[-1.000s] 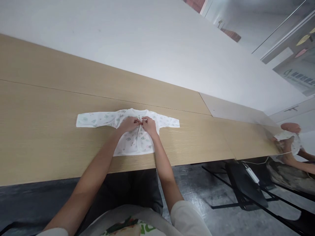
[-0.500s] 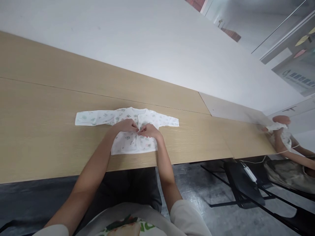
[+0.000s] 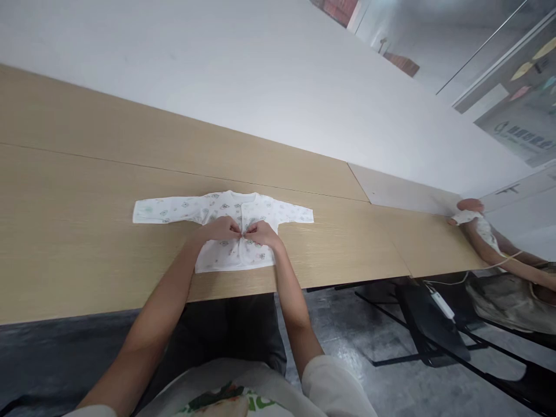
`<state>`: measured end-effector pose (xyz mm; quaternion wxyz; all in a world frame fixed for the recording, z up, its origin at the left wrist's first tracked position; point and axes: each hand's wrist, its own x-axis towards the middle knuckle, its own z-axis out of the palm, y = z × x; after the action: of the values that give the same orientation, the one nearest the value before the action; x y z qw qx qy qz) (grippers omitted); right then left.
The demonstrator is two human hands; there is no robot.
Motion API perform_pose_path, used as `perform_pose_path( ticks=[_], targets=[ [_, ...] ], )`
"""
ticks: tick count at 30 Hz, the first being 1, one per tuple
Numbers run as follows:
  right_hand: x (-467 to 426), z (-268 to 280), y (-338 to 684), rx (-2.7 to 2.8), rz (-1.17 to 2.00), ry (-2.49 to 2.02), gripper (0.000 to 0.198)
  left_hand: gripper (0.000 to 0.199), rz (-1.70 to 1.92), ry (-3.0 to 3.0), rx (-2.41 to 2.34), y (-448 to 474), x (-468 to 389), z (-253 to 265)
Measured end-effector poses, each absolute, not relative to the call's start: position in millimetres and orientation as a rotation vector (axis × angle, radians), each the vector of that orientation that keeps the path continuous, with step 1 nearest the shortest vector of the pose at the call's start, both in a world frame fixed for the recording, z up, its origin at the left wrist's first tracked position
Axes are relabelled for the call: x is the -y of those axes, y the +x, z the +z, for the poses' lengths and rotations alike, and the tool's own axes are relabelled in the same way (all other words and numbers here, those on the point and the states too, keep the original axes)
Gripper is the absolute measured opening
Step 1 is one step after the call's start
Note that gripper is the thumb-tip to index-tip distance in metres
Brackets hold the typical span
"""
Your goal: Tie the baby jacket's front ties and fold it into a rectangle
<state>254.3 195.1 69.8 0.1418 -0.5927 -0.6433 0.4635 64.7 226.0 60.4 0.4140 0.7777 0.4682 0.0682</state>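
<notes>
A white baby shirt with small printed figures lies flat on the wooden table, its sleeves stretched out to both sides and its neckline facing away from me. My left hand pinches the shirt's front edge near the middle of the chest. Close beside it, my right hand pinches the same front opening, the fingertips of both hands nearly touching. Whatever small fastener may be between the fingers is hidden.
A white wall runs along the table's far side. At the right end another person's arm reaches over the table near a white cloth. Black folding chairs stand below, one bearing a white power strip.
Both hands stay at the shirt's front, shifted slightly lower, with the fingertips closer together. At the far right the other person's arm and cloth have moved a little.
</notes>
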Motion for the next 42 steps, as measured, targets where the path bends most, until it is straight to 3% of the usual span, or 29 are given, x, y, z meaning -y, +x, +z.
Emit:
perform_pose_path(
  ticks=[18,31,37,42],
  targets=[
    [-195.3,70.6,259.6,1.768,1.481,-1.575,0.037,0.035,0.316,1.964,-1.117,65.1,-225.5,58.7],
    [-198.3,70.8,269.8,1.697,1.487,-1.566,0.032,0.033,0.28,2.015,-1.201,62.8,-229.4,55.8],
    [-228.7,71.2,261.0,1.489,0.997,-1.745,0.023,0.039,0.529,2.023,-1.771,72.7,-244.0,56.3],
    [-262.1,66.0,227.7,1.582,0.758,-1.831,0.017,0.038,0.434,2.118,-1.89,86.4,-258.9,46.6]
  ],
)
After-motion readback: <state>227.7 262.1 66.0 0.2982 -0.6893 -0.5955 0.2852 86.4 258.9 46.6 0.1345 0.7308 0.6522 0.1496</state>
